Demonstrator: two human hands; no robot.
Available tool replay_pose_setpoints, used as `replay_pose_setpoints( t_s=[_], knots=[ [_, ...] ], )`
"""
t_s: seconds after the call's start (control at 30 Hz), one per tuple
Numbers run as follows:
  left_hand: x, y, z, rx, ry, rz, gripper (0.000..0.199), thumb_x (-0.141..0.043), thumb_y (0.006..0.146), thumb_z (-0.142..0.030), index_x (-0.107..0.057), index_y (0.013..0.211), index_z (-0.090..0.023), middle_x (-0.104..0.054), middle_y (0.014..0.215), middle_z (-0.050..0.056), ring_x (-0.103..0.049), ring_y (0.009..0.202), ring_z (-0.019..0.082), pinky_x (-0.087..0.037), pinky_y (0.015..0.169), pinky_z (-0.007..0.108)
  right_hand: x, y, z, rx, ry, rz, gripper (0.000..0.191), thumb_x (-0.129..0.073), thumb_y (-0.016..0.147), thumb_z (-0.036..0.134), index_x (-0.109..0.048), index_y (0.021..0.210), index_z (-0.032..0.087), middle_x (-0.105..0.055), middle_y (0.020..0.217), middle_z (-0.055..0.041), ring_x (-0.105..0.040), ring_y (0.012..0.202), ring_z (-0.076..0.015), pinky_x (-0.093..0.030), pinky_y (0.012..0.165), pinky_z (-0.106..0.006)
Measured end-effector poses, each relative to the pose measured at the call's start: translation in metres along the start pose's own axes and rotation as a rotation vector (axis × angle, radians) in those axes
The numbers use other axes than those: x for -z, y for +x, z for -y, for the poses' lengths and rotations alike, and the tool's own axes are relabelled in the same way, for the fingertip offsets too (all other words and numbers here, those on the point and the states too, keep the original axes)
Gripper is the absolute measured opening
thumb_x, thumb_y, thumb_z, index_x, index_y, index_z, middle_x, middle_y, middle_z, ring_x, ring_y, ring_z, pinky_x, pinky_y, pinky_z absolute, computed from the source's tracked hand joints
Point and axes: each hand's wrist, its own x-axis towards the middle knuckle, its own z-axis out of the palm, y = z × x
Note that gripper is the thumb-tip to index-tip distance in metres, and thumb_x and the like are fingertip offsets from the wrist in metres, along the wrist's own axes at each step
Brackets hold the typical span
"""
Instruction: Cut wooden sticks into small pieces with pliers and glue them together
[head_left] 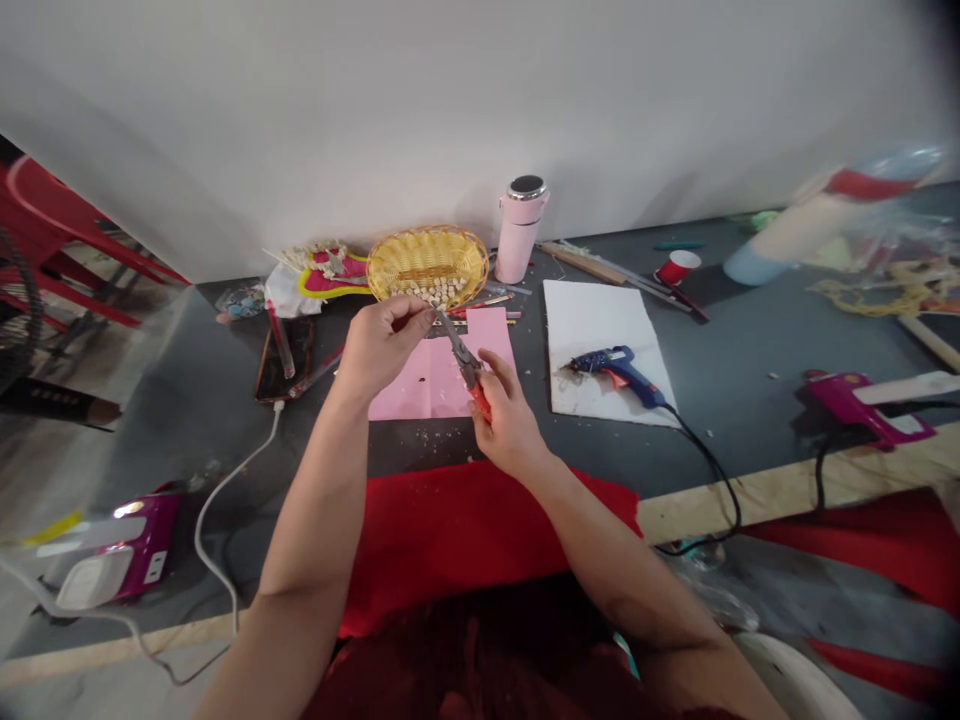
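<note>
My right hand [508, 415] is closed around the red handles of a pair of pliers [463, 358], whose grey jaws point up and to the left. Just left of the jaw tips, my left hand [388, 340] pinches something too small to make out. Both hands are above pink paper [427, 383] dotted with small dark and pale bits. Beyond them, an oval wicker basket [427, 257] holds many small pale pieces in its near part. Pens and pencils [487, 301] lie between the basket and the paper.
A blue glue gun [619, 372] rests on a white board [592, 310] at right, its black cord running off the front edge. A pink flask [519, 232] stands near the wall. At left are a phone [283, 362] with a white cable and a purple power strip [142, 545].
</note>
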Motion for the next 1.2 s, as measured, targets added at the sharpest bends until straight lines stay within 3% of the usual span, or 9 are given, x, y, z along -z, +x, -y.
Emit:
replay_pose_setpoints(
  t_s=[0.33,0.53,0.73,0.9,1.2],
  knots=[
    [0.005,0.001,0.0,-0.002,-0.041,0.063,0.018,-0.056,0.084,-0.028,-0.067,0.077,-0.016,-0.061,0.066,0.0,-0.052,0.061,0.01,-0.038,0.056,0.021,-0.001,-0.002,0.0,-0.003,0.009,-0.024,0.045,-0.047,0.081,0.008,-0.043,0.123,0.024,-0.038,0.139,-0.0142,-0.041,0.13,-0.0282,-0.044,0.104,-0.05],
    [0.012,-0.003,-0.009,-0.032,0.023,0.103,0.016,-0.057,0.083,-0.025,-0.069,0.078,-0.017,-0.067,0.069,0.001,-0.058,0.064,0.012,-0.042,0.06,0.022,0.0,-0.002,0.001,-0.132,0.119,-0.022,0.07,-0.054,0.082,0.02,-0.02,0.143,0.02,-0.049,0.134,-0.0148,-0.056,0.117,-0.0256,-0.05,0.096,-0.042],
    [0.002,-0.008,-0.017,-0.076,0.054,0.067,0.016,-0.056,0.084,-0.023,-0.071,0.082,-0.019,-0.072,0.077,0.001,-0.065,0.074,0.014,-0.046,0.069,0.024,0.003,-0.002,0.002,-0.185,0.026,0.043,0.054,-0.05,0.084,0.022,-0.034,0.136,0.023,-0.061,0.119,-0.01,-0.064,0.099,-0.0245,-0.053,0.086,-0.039],
    [-0.004,-0.01,-0.02,-0.051,0.131,0.02,0.019,-0.052,0.084,-0.02,-0.071,0.084,-0.019,-0.073,0.078,0.001,-0.065,0.075,0.015,-0.045,0.068,0.024,0.008,-0.002,0.003,-0.231,-0.036,0.06,0.053,-0.051,0.08,0.02,-0.039,0.132,0.021,-0.061,0.119,-0.0112,-0.063,0.1,-0.0276,-0.053,0.084,-0.041],
    [0.005,-0.009,-0.02,-0.05,0.211,0.093,0.022,-0.051,0.086,-0.024,-0.069,0.075,-0.019,-0.071,0.073,0.0,-0.06,0.065,0.013,-0.04,0.063,0.023,0.0,-0.001,-0.002,-0.173,0.046,0.067,0.057,-0.05,0.083,0.022,-0.031,0.137,0.023,-0.058,0.121,-0.0104,-0.061,0.103,-0.0249,-0.052,0.087,-0.041]
  ],
)
